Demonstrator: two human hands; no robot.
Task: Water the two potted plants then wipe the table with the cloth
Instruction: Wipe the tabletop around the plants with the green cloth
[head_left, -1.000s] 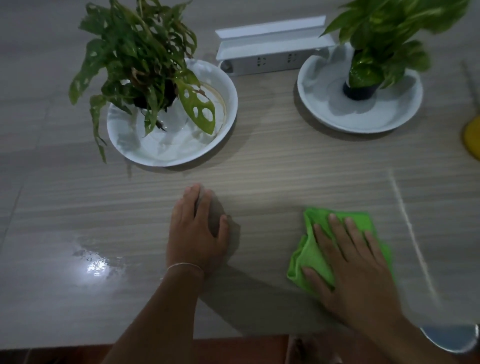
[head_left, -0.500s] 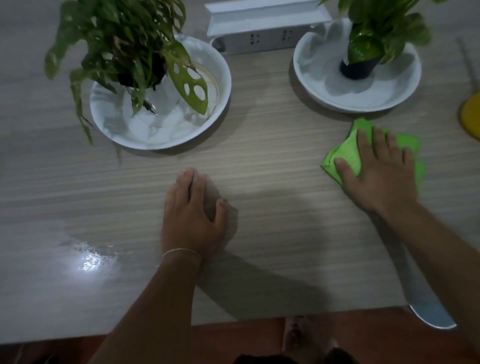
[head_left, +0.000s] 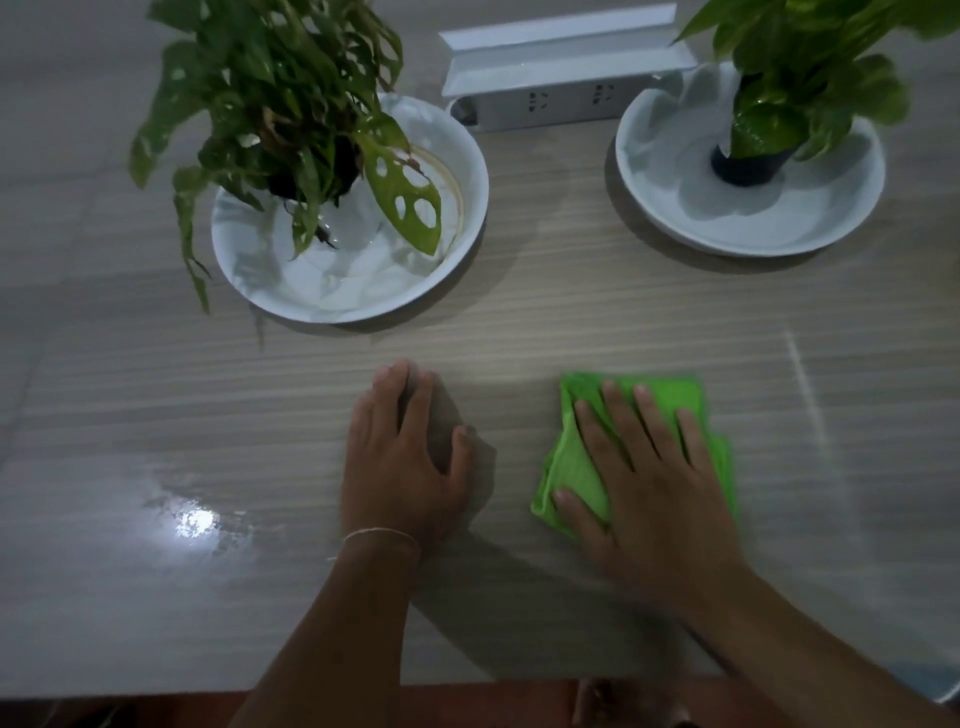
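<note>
Low and right of centre in the frame, the right hand (head_left: 652, 467) lies flat with its fingers spread on a folded bright green cloth (head_left: 574, 467), pressing it to the pale wood-grain table (head_left: 571, 312). The left hand (head_left: 402, 462) rests palm down on the bare tabletop just left of the cloth, fingers straight, holding nothing. In the upper left a holey-leaved potted plant (head_left: 280, 104) stands in a white round dish (head_left: 457, 218); in the upper right a broad-leaved potted plant (head_left: 789, 78) in a dark pot stands in a second white dish (head_left: 779, 218). A white socket strip (head_left: 561, 98) lies between them.
</note>
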